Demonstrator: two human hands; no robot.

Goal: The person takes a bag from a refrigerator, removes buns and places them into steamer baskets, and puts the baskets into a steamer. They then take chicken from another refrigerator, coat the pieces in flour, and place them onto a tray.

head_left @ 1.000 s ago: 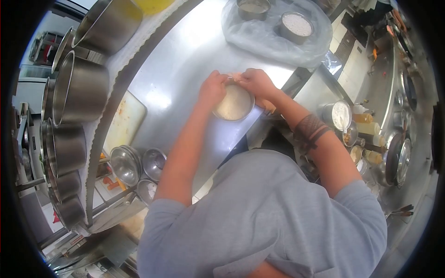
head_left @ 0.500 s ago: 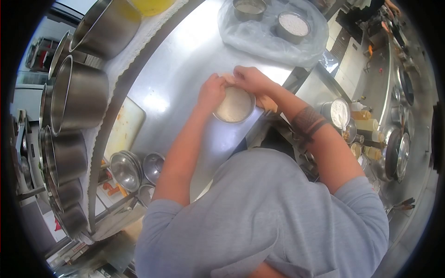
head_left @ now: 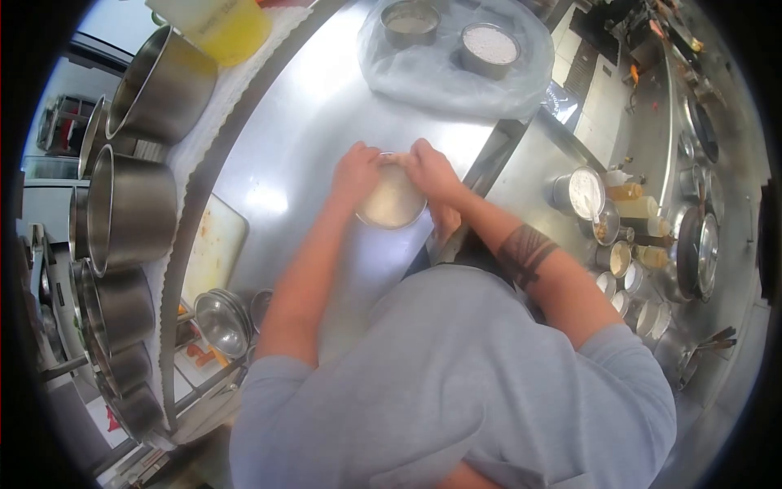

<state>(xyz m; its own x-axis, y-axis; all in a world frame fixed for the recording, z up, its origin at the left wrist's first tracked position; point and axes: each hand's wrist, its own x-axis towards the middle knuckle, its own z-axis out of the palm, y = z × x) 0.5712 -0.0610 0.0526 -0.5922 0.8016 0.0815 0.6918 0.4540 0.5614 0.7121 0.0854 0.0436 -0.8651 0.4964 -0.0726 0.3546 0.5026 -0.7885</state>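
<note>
A round metal tin [head_left: 393,204] with a pale, smooth filling stands at the counter's near edge. My left hand [head_left: 355,173] is closed at its far left rim, fingers curled. Opposite it, my right hand [head_left: 432,171] closes on the far right rim, and the thumbs come close together over the far edge. Under my right wrist shows a tan-orange patch [head_left: 445,220], partly hidden by the forearm.
Beyond the hands, a clear plastic bag [head_left: 440,85] lies under two tins, one holding white powder [head_left: 491,44]. Steel pots [head_left: 130,208] line the left shelf near a yellow-filled container [head_left: 232,37]. Sauce bottles [head_left: 639,207] and a white-filled pot [head_left: 580,192] stand right.
Both hands have shifted slightly along the tin's rim, the right one turning more upright. The camera view has also swung a little, so the whole scene sits differently.
</note>
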